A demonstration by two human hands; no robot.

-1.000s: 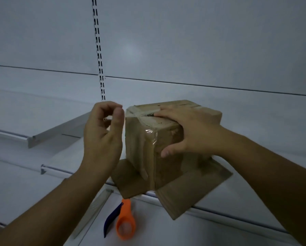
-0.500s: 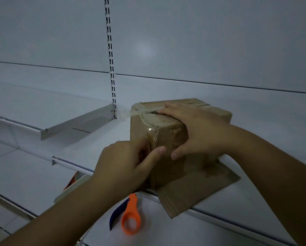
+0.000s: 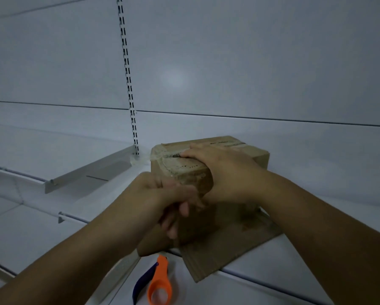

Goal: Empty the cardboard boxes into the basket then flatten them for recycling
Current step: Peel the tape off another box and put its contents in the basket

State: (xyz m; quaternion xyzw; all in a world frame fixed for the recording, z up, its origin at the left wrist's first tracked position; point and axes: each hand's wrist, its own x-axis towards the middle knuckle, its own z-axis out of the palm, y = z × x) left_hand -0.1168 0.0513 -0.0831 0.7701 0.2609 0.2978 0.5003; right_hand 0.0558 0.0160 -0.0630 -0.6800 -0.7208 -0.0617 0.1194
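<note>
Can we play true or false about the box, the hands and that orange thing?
1. The right hand rests on top of the cardboard box. True.
2. The left hand holds the orange cutter. False: the cutter lies on the lower shelf with no hand touching it, and the left hand is against the front of the box.
3. The box stands on a white shelf. True.
4. The box is squashed flat. False: it stands up as a box, with flaps spread out at its bottom.
5. Tape runs across the top of the box. True.
</note>
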